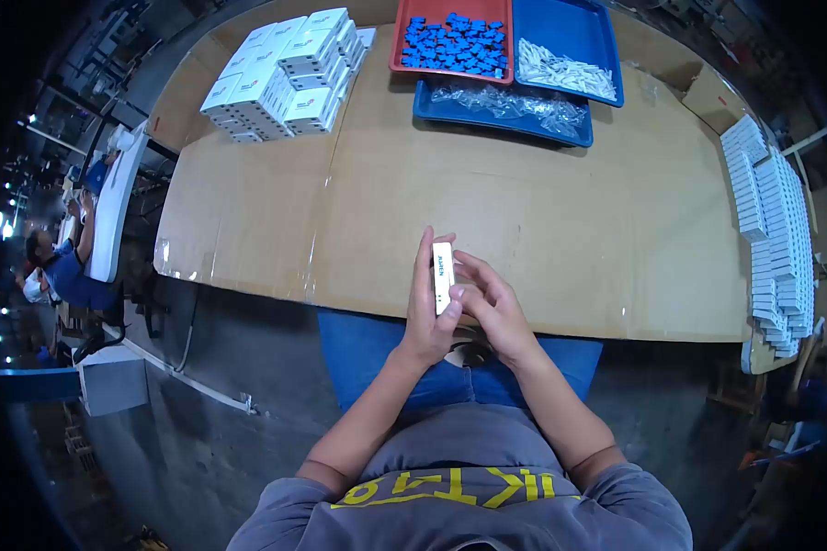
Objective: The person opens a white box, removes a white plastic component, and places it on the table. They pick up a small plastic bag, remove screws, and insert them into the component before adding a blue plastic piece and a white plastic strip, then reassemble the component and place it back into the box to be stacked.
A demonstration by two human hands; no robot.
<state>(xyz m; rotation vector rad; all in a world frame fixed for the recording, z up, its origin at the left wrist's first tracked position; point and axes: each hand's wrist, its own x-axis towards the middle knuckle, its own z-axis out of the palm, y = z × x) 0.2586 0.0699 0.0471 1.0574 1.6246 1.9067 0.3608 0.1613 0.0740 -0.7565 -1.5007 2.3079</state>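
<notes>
Both my hands hold a small white box [443,266] with dark lettering, upright in the view, just above the near edge of the cardboard-covered table [413,211]. My left hand [423,317] wraps its left side, with the fingers stretched up behind it and the thumb near its lower end. On the other side, my right hand [496,312] presses its thumb near the lower right edge of the box while its fingers curl behind.
Stacked white boxes [266,78] stand at the back left. A red tray [398,37] holds blue pieces, a blue tray [616,46] holds white pieces, and a lower blue tray [432,115] holds clear plastic. More white boxes [776,220] line the right edge. A person [73,266] sits far left.
</notes>
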